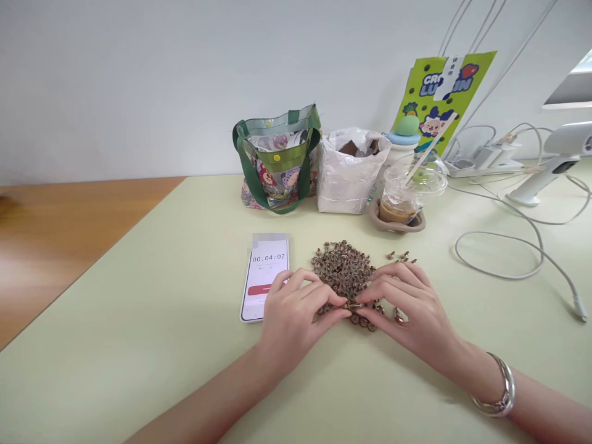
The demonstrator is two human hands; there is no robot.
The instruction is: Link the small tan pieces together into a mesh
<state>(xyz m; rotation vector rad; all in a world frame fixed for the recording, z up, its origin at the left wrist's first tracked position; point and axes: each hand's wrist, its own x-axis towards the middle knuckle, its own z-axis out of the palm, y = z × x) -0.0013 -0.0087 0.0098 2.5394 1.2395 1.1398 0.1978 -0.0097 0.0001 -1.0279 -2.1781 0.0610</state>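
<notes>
A pile of small copper-coloured screws (pixel 345 268) lies on the pale green table, just beyond my fingertips. Between the thumb and forefinger of my left hand (pixel 291 311) is one end of a small screw (pixel 354 306). The fingertips of my right hand (pixel 411 308) close on its other end, and they partly cover it. Several screws with round heads (pixel 364 322) sit in a row just below this screw. A few loose screws (pixel 398 256) lie apart, to the right of the pile.
Left of the pile lies a phone (pixel 268 274) with a running timer. Behind stand a green-handled bag (pixel 277 169), a white plastic bag (pixel 342 185) and a clear cup (pixel 400 197) in a cardboard holder (pixel 398 226). A white cable (pixel 531 228) curls at the right.
</notes>
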